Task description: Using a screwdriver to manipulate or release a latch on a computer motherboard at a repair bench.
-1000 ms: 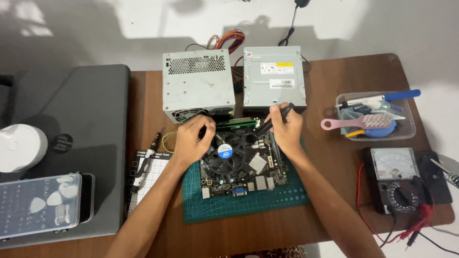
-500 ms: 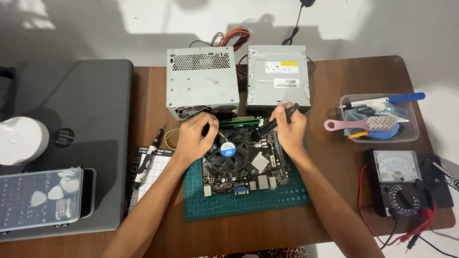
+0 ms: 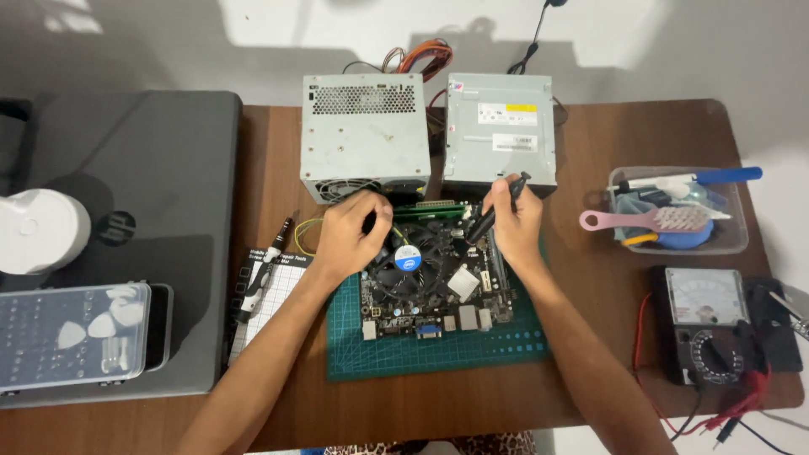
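Your left hand is curled and rests on the top left edge of the computer board. I cannot tell if it grips anything, because the fingers hide what is under them. Your right hand is closed around a black screwdriver. The tool leans, with its handle up past your fingers and its tip down at the top right part of the board.

The board lies between your two hands, on a green mat on the brown surface. A round fan sits in the middle of the board, just below your left hand. A thin green stick stands along the top edge, between your hands.

Just past your hands stand two grey metal boxes, side by side.

It looks like you are working on something at the top of the board, with one hand keeping it steady. I think the next move needs a slow, gentle tool tip, set right on its spot. Keep your left hand firm so the board does not slide on the mat
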